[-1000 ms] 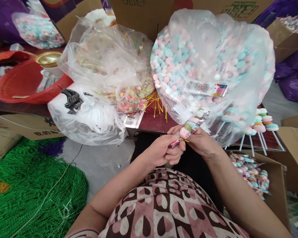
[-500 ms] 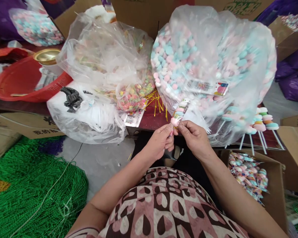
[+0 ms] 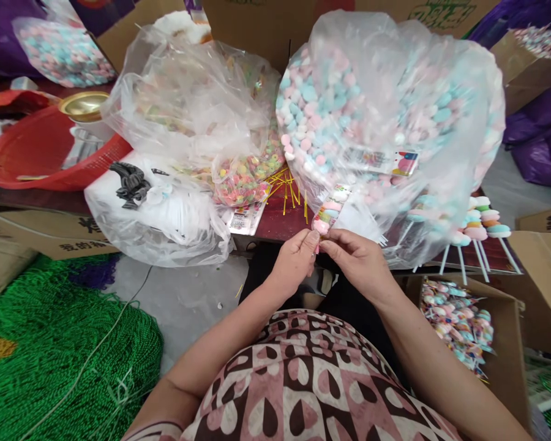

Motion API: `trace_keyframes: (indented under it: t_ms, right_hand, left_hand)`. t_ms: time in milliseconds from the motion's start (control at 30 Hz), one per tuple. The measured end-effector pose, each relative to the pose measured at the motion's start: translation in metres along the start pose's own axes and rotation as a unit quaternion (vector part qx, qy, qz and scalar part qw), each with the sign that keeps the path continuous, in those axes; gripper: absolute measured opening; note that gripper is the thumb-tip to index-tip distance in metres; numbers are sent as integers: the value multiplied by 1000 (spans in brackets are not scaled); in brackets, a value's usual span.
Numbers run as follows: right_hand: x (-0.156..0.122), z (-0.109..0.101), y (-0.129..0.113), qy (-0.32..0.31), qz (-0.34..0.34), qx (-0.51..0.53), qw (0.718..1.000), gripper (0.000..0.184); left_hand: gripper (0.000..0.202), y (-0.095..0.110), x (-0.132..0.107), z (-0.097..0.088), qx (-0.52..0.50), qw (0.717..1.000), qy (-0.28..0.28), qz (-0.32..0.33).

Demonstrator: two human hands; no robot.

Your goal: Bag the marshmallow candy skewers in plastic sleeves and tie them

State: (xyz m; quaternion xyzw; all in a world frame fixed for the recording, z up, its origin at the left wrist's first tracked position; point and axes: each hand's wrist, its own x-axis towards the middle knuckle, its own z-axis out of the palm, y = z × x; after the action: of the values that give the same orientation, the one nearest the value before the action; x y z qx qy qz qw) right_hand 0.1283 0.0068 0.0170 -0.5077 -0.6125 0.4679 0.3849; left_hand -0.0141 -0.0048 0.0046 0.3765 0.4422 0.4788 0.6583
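A wrapped marshmallow skewer (image 3: 329, 210) in a clear printed sleeve points up and away from me, just past the table's front edge. My left hand (image 3: 298, 254) is closed round its lower end, thumb on top. My right hand (image 3: 353, 254) pinches at the gathered neck of the wrapper, where a bit of gold twist tie seems to show between the fingers. Loose gold twist ties (image 3: 290, 190) lie on the dark red table beyond my left hand. To the right, unwrapped marshmallow skewers (image 3: 482, 223) rest with white sticks over the edge.
A big clear bag of pastel marshmallows (image 3: 321, 116) stands behind my hands. Bags of gummy rings (image 3: 241, 177) and white sticks (image 3: 179, 214) sit left, near a red basket (image 3: 22, 153). Below right, a carton (image 3: 505, 331) holds wrapped skewers. Green cord (image 3: 87, 343) covers the floor at left.
Both hands have shifted slightly left with the skewer. The right fingers have closed in nearer to the left thumb at the wrapper's neck. The surroundings look the same.
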Motion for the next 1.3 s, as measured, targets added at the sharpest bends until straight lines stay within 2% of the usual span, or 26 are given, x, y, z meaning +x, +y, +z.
trace_keyframes:
  t_ms: [100, 233, 367, 433, 600, 767, 867, 1033, 1167, 1300]
  right_hand:
    - [-1, 4, 3, 50, -33, -59, 996, 23]
    - [-3, 4, 0, 91, -122, -166, 974, 20]
    - [-3, 6, -2, 119, -195, -244, 943, 19]
    - [-3, 8, -3, 116, -202, -250, 940, 18]
    - [-3, 8, -4, 86, -151, -175, 969, 18]
    - [0, 5, -4, 62, -97, -115, 987, 19]
    - [2, 5, -3, 44, -86, -127, 987, 18]
    - [4, 10, 0, 59, -46, -79, 994, 17]
    - [3, 13, -5, 84, -8, 17, 996, 13]
    - [-1, 10, -17, 71, -8, 107, 992, 12]
  left_hand:
    - [41, 1, -1, 1, 4, 1000, -16, -10]
    - [40, 2, -2, 4, -24, 999, -30, -25]
    - [40, -3, 1, 5, -52, 998, -15, -18]
    - [40, -7, 2, 3, -48, 999, -3, -3]
    - [40, -9, 3, -1, -10, 1000, 5, 28]
    - [41, -2, 4, 2, -94, 995, -20, -35]
    - [41, -1, 5, 4, -93, 995, -1, -48]
    - [41, -8, 4, 5, -34, 999, 22, -22]
    - [39, -8, 2, 3, 39, 999, 13, 16]
    - [31, -1, 2, 2, 87, 994, -19, 59]
